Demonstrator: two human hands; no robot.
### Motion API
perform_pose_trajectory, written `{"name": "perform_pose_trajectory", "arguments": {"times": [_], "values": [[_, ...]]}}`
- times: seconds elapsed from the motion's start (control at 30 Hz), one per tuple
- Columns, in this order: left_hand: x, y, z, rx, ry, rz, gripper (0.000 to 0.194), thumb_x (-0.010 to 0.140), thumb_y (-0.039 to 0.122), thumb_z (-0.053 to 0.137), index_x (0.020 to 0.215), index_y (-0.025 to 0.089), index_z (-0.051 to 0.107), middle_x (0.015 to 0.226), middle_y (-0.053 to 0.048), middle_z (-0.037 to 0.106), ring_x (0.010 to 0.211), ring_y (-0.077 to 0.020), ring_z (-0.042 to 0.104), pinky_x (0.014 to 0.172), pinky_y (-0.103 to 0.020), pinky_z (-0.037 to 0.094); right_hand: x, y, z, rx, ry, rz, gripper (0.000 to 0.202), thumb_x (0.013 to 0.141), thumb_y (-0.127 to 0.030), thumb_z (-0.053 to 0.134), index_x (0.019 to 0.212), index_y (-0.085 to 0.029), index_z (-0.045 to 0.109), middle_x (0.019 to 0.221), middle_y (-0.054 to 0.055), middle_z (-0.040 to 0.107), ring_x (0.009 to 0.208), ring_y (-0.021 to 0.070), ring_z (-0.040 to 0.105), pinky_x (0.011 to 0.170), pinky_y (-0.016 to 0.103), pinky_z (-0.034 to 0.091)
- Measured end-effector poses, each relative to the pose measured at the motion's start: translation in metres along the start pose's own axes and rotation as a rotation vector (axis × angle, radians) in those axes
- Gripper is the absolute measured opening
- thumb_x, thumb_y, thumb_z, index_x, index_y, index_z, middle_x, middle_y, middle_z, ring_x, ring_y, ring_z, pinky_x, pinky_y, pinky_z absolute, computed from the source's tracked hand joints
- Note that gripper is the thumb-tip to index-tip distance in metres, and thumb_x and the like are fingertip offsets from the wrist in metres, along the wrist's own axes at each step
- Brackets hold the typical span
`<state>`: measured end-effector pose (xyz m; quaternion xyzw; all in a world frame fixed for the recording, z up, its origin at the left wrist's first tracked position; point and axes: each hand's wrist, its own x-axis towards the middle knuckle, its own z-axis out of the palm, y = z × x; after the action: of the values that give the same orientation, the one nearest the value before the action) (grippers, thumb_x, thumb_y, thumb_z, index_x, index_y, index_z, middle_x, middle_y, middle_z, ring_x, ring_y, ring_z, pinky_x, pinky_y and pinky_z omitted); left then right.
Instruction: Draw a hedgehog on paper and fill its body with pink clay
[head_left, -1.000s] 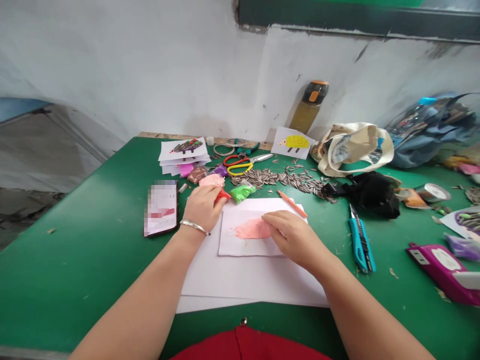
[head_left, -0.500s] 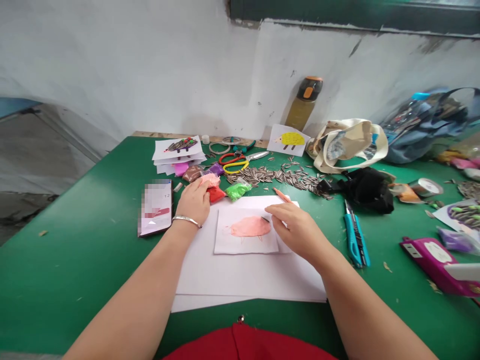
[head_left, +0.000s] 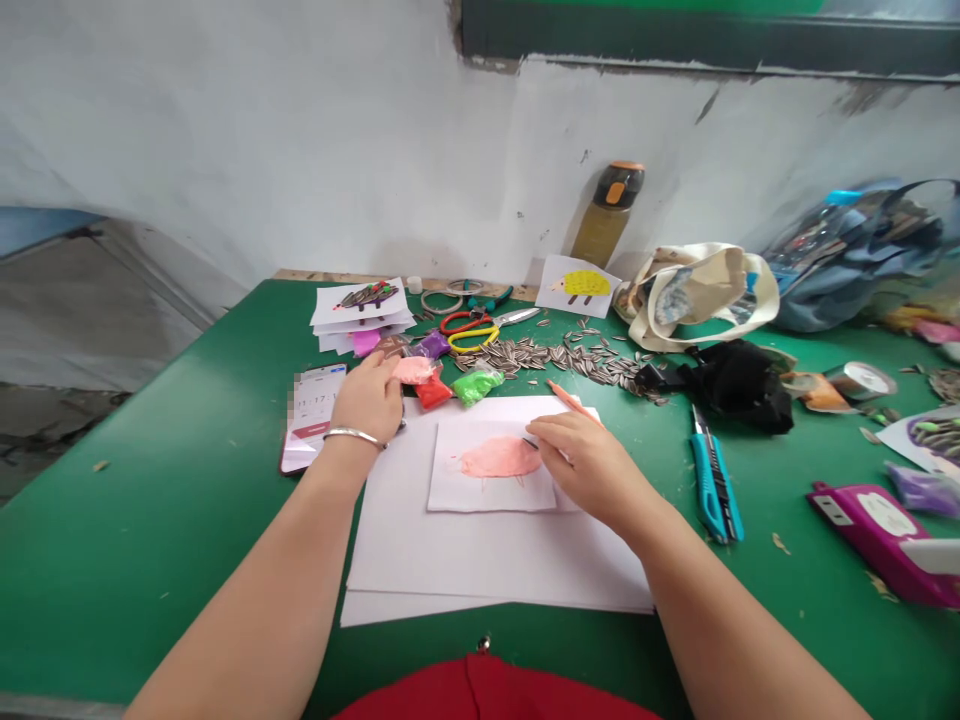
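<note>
A small white card (head_left: 450,495) with a flattened pink clay shape (head_left: 499,458) and drawn legs lies on larger white sheets (head_left: 495,570). My right hand (head_left: 581,460) rests at the card's right edge, its fingers closed round a dark sunflower seed (head_left: 531,442) at the pink shape's upper right. An orange pencil (head_left: 571,400) lies just beyond that hand. My left hand (head_left: 367,400) is at the pink clay packet (head_left: 413,371), its fingertips at the packet's left end. Red clay (head_left: 433,391) and green clay (head_left: 477,385) packets lie beside it.
A phone (head_left: 311,415) lies left of my left hand. Scissors (head_left: 474,335) and a seed pile (head_left: 517,355) are behind the sheets. On the right are a blue cutter (head_left: 716,485), a black strap bundle (head_left: 742,385) and a magenta box (head_left: 877,535). A bottle (head_left: 606,215) leans on the wall.
My left hand has shifted left, off the top of the pink packet to its end. My right hand has moved slightly left and lower, its fingertips now at the seed.
</note>
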<state>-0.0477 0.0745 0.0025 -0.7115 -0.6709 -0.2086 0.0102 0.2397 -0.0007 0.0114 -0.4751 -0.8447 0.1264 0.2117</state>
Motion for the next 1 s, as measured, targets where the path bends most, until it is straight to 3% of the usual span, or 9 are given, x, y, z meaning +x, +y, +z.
{"name": "perform_pose_trajectory", "arguments": {"times": [0.07, 0.17, 0.27, 0.47, 0.6, 0.73, 0.8, 0.93, 1.0], "values": [[-0.003, -0.001, -0.011, 0.003, 0.022, -0.049, 0.043, 0.087, 0.02, 0.037, 0.12, 0.017, 0.066, 0.13, -0.007, 0.062, 0.121, -0.028, 0.054, 0.106, -0.041, 0.041, 0.0, 0.0, 0.0, 0.018, 0.027, -0.008, 0.027, 0.088, -0.007, 0.04, 0.088, -0.021, 0.063, 0.081, 0.003, 0.064, 0.078, 0.0188, 0.059, 0.078, 0.041, 0.049], [-0.002, 0.0, -0.022, 0.062, -0.043, -0.117, 0.043, 0.087, 0.019, 0.037, 0.117, 0.017, 0.068, 0.125, -0.006, 0.065, 0.115, -0.0286, 0.058, 0.101, -0.04, 0.045, -0.001, -0.001, -0.001, 0.026, 0.025, -0.012, 0.028, 0.089, -0.006, 0.04, 0.089, -0.021, 0.063, 0.083, 0.003, 0.065, 0.079, 0.0192, 0.059, 0.077, 0.041, 0.049], [0.014, 0.002, -0.024, 0.107, -0.107, -0.134, 0.042, 0.087, 0.02, 0.039, 0.117, 0.02, 0.068, 0.121, -0.006, 0.067, 0.111, -0.0295, 0.061, 0.096, -0.04, 0.048, -0.001, -0.003, -0.001, 0.027, 0.0, -0.006, 0.027, 0.089, -0.007, 0.039, 0.088, -0.02, 0.063, 0.08, 0.003, 0.065, 0.077, 0.0191, 0.059, 0.073, 0.039, 0.049], [0.07, 0.003, -0.005, 0.202, -0.255, -0.164, 0.032, 0.084, 0.025, 0.05, 0.106, 0.017, 0.072, 0.11, -0.013, 0.071, 0.103, -0.0328, 0.064, 0.089, -0.041, 0.049, -0.001, -0.007, -0.002, 0.028, -0.004, -0.01, 0.025, 0.09, -0.009, 0.041, 0.085, -0.02, 0.063, 0.085, 0.005, 0.067, 0.084, 0.0211, 0.061, 0.078, 0.04, 0.048], [0.088, 0.006, 0.01, 0.27, -0.337, -0.175, 0.023, 0.089, 0.025, 0.054, 0.102, 0.016, 0.071, 0.111, -0.014, 0.068, 0.108, -0.0313, 0.061, 0.094, -0.044, 0.046, -0.001, -0.008, -0.002, 0.039, -0.014, -0.018, 0.023, 0.088, -0.007, 0.043, 0.079, -0.02, 0.06, 0.079, 0.003, 0.066, 0.083, 0.0205, 0.06, 0.082, 0.039, 0.046], [0.097, 0.01, 0.014, 0.318, -0.394, -0.205, 0.033, 0.092, 0.033, 0.058, 0.12, 0.016, 0.056, 0.121, -0.009, 0.058, 0.104, -0.0227, 0.06, 0.087, -0.044, 0.052, -0.002, -0.01, -0.002, 0.027, -0.045, -0.009, 0.023, 0.087, -0.007, 0.042, 0.071, -0.02, 0.054, 0.071, 0.002, 0.06, 0.077, 0.0194, 0.057, 0.072, 0.033, 0.044], [0.102, 0.011, 0.014, 0.318, -0.396, -0.221, 0.036, 0.088, 0.033, 0.063, 0.119, 0.014, 0.058, 0.121, -0.012, 0.058, 0.107, -0.0258, 0.059, 0.089, -0.045, 0.051, -0.002, -0.011, -0.002, 0.02, -0.046, -0.012, 0.025, 0.087, -0.007, 0.042, 0.068, -0.02, 0.051, 0.069, 0.002, 0.058, 0.075, 0.0186, 0.055, 0.069, 0.031, 0.043], [0.109, 0.009, 0.015, 0.25, -0.368, -0.256, 0.042, 0.062, 0.028, 0.079, 0.1, 0.01, 0.069, 0.116, -0.024, 0.063, 0.112, -0.0399, 0.057, 0.092, -0.046, 0.047, -0.001, -0.01, -0.002, 0.017, -0.039, -0.011, 0.025, 0.086, -0.005, 0.04, 0.068, -0.02, 0.05, 0.068, 0.002, 0.057, 0.071, 0.0178, 0.054, 0.069, 0.031, 0.043], [0.109, 0.008, 0.009, 0.192, -0.334, -0.265, 0.04, 0.06, 0.028, 0.075, 0.096, 0.012, 0.07, 0.114, -0.023, 0.065, 0.107, -0.0399, 0.06, 0.09, -0.046, 0.047, 0.0, -0.01, -0.002, 0.019, -0.029, -0.006, 0.025, 0.086, -0.005, 0.04, 0.069, -0.02, 0.052, 0.069, 0.002, 0.059, 0.072, 0.0183, 0.055, 0.069, 0.032, 0.044]]}}
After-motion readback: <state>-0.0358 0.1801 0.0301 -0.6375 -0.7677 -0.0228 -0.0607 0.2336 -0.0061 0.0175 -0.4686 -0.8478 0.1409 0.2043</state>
